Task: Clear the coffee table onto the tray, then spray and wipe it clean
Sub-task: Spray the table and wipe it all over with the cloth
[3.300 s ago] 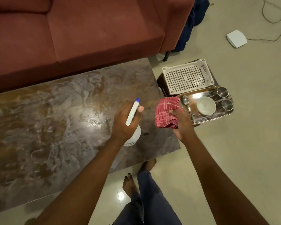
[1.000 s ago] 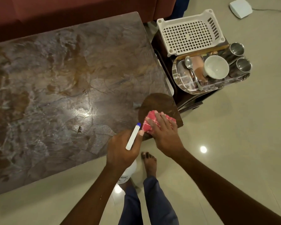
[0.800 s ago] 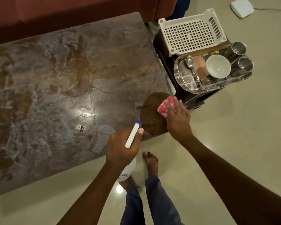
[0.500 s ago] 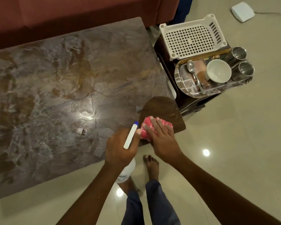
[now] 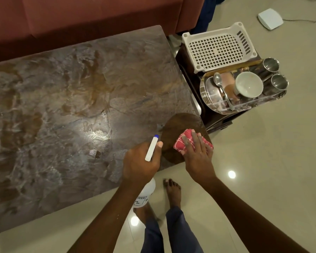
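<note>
The right grip (image 5: pixel 197 152), fingers laid flat and uncurled, presses a red checked cloth (image 5: pixel 179 141) onto the near corner of the table (image 5: pixel 80 106), a darker patch (image 5: pixel 177 123) showing just beyond it. Just left of it, the left grip (image 5: pixel 140 161) is curled round a white spray bottle (image 5: pixel 144 195). Soft and light, the cloth will likely bunch; a flat palm over its middle should steer it best.

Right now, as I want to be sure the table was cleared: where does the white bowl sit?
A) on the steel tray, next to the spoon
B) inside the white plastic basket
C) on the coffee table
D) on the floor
A: the white bowl sits on the steel tray, just right of the spoon.
</note>
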